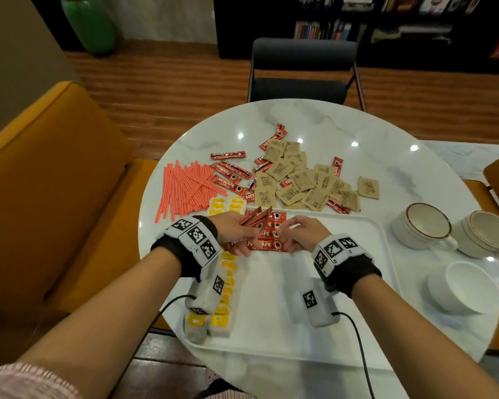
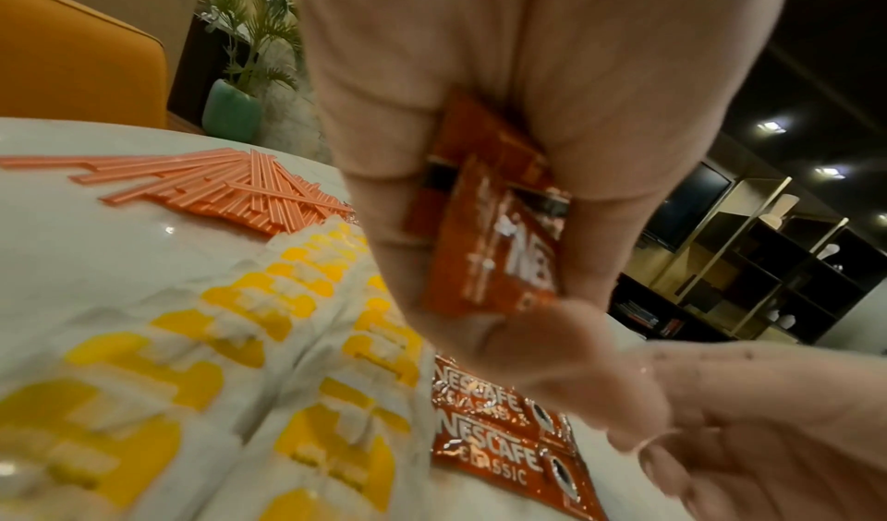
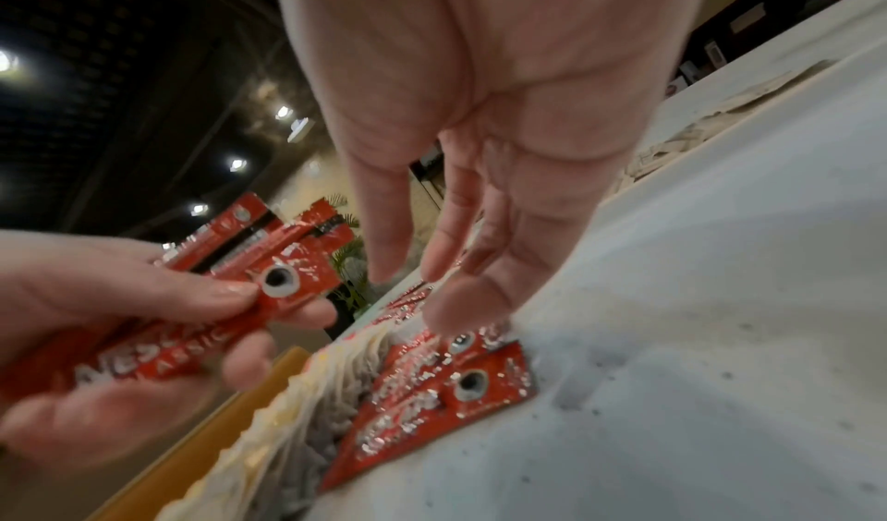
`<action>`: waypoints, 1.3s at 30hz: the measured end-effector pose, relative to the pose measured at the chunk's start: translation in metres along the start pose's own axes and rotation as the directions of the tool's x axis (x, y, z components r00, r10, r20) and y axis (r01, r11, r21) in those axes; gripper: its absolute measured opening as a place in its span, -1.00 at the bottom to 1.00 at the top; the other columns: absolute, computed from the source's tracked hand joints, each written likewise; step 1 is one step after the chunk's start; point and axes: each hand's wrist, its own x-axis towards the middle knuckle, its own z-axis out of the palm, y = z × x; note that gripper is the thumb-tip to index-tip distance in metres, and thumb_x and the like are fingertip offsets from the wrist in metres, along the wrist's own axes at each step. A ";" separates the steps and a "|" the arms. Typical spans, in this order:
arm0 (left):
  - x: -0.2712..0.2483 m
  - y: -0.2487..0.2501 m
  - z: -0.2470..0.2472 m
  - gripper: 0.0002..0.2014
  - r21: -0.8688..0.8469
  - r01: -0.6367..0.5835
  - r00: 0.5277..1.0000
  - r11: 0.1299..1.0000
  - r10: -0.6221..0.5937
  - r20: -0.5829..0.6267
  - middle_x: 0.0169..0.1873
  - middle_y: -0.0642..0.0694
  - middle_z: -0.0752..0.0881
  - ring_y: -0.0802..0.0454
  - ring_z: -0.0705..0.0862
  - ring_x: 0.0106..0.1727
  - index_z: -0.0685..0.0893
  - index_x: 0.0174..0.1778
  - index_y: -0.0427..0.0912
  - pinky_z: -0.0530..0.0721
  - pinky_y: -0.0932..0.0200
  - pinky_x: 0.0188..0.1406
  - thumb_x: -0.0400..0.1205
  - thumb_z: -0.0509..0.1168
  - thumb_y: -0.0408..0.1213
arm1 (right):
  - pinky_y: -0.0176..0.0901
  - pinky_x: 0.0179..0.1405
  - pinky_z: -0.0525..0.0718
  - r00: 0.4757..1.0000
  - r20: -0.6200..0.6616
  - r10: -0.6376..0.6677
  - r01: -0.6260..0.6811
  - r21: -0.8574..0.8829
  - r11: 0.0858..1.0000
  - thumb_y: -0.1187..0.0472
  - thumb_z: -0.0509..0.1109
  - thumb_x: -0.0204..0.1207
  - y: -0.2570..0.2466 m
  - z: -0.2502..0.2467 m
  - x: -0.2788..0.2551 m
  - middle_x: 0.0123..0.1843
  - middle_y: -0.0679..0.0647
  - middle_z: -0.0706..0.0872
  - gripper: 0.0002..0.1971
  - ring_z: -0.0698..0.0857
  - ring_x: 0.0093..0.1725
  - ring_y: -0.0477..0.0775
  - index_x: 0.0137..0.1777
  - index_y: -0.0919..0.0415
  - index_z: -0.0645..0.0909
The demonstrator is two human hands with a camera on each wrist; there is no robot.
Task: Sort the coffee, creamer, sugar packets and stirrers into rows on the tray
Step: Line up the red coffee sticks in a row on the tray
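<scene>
My left hand (image 1: 244, 230) grips a fanned bunch of red coffee sachets (image 1: 255, 218) (image 2: 489, 256) (image 3: 269, 263) just above the white tray (image 1: 343, 269). Below it, a row of coffee sachets (image 1: 267, 240) (image 3: 432, 392) lies flat at the tray's far left. My right hand (image 1: 293, 236) (image 3: 432, 263) hovers over that row with fingers straight, holding nothing. Yellow-and-white creamer packets (image 1: 228, 283) (image 2: 192, 377) run down the tray's left side. Orange stirrers (image 1: 185, 188) (image 2: 230, 184), brown sugar packets (image 1: 308, 182) and more coffee sachets (image 1: 231, 168) lie loose on the table.
Two rimmed cups (image 1: 424, 226) (image 1: 490, 234) and a plain white cup (image 1: 467, 286) stand right of the tray. A few creamer packets (image 1: 226, 204) lie off the tray by the stirrers. A dark chair (image 1: 303, 70) stands beyond the round table, an orange sofa (image 1: 41, 197) at the left.
</scene>
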 end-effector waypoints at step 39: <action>0.017 -0.014 0.010 -0.72 0.397 -0.050 0.942 0.916 0.176 -0.286 -0.13 -0.14 0.65 -0.05 0.58 -0.10 0.60 0.08 -0.19 0.48 0.15 -0.19 0.69 0.17 -0.04 | -0.32 -0.57 0.68 0.992 0.024 0.123 -0.123 -0.010 0.992 0.58 0.32 0.47 0.035 -0.018 -0.016 -0.37 0.27 0.65 -0.80 0.63 -0.63 -0.07 -0.31 0.34 0.51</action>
